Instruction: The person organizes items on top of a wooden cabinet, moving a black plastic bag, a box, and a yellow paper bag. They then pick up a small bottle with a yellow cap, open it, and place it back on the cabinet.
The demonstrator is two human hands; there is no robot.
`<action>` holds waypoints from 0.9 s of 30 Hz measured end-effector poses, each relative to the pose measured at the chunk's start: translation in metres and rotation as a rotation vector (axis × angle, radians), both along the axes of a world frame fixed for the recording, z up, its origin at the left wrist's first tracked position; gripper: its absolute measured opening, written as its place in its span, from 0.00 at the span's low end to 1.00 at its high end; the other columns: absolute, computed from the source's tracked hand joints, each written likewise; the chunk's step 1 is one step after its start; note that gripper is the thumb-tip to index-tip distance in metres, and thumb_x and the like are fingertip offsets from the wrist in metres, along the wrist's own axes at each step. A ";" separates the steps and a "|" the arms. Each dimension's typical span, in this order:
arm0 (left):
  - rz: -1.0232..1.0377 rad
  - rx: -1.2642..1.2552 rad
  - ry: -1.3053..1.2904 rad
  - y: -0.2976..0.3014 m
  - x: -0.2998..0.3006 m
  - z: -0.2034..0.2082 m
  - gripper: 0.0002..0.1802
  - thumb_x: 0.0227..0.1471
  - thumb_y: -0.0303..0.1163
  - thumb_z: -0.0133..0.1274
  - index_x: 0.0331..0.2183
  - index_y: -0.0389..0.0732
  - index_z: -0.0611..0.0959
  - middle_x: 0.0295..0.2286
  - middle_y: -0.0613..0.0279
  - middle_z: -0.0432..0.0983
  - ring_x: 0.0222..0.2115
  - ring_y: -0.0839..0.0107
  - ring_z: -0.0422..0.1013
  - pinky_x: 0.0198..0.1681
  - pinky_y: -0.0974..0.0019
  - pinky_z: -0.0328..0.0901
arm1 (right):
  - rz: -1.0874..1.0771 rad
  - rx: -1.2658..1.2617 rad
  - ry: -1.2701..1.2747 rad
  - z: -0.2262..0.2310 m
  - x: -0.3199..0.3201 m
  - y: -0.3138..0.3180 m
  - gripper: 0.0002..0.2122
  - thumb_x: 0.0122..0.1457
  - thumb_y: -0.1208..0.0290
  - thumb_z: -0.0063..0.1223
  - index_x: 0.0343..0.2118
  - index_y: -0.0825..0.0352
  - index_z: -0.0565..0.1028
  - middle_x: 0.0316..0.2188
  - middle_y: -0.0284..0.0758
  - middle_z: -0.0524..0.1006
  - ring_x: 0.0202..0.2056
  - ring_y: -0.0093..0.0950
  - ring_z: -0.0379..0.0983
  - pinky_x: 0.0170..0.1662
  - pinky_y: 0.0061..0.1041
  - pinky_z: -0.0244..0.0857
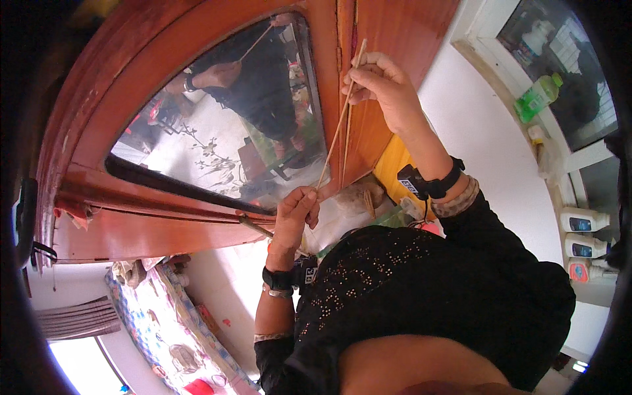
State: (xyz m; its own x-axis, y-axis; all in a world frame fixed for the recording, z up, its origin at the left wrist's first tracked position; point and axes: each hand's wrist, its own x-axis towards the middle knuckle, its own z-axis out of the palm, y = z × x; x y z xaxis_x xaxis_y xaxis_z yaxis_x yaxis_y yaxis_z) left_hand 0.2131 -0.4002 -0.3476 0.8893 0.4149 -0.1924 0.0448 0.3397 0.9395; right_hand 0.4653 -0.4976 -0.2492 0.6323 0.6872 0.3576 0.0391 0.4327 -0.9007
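A long, thin, pale stick (334, 139) slants in front of a reddish-brown wooden cabinet (85, 141). High up, my right hand (384, 85) pinches it near its upper end, whose tip pokes out above the fingers. Lower and to the left, my left hand (296, 212) is closed on the other end, fingertips pressed together. Behind the stick runs the edge of a cabinet door with a dark-framed mirror (217, 151), in which an arm and the stick are reflected. Both wrists wear dark straps with small devices.
At right, a windowsill holds a green bottle (538, 97) and several white bottles (584, 220). A bed with a patterned cover (155, 309) lies at lower left. Below my right arm are a yellow panel (393, 170) and plastic bags (355, 201). A rod (255, 226) juts near my left wrist.
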 end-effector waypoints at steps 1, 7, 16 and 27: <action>-0.004 -0.004 -0.005 0.000 0.002 -0.001 0.11 0.60 0.36 0.46 0.31 0.38 0.77 0.14 0.73 0.59 0.14 0.81 0.53 0.17 0.75 0.51 | -0.008 0.007 -0.012 -0.002 0.002 -0.001 0.07 0.60 0.72 0.50 0.39 0.67 0.72 0.32 0.35 0.78 0.33 0.26 0.77 0.32 0.21 0.72; -0.022 0.035 -0.001 -0.007 0.015 0.001 0.11 0.61 0.35 0.46 0.32 0.38 0.76 0.15 0.71 0.61 0.15 0.80 0.56 0.19 0.75 0.53 | -0.021 -0.015 -0.014 0.001 0.013 -0.011 0.07 0.61 0.72 0.50 0.40 0.67 0.72 0.32 0.35 0.78 0.33 0.26 0.77 0.33 0.21 0.72; -0.083 -0.093 -0.031 -0.007 0.007 0.007 0.11 0.61 0.36 0.44 0.33 0.38 0.75 0.13 0.72 0.58 0.12 0.80 0.53 0.16 0.75 0.51 | -0.004 0.085 0.140 -0.002 0.017 -0.016 0.18 0.60 0.69 0.53 0.52 0.66 0.66 0.30 0.38 0.77 0.31 0.30 0.78 0.31 0.24 0.74; -0.052 -0.067 -0.054 -0.002 -0.002 0.007 0.13 0.61 0.33 0.45 0.43 0.34 0.76 0.23 0.62 0.74 0.21 0.74 0.68 0.27 0.72 0.64 | -0.185 0.109 0.047 0.000 0.007 -0.024 0.17 0.61 0.73 0.50 0.53 0.66 0.68 0.32 0.37 0.78 0.31 0.28 0.78 0.31 0.22 0.73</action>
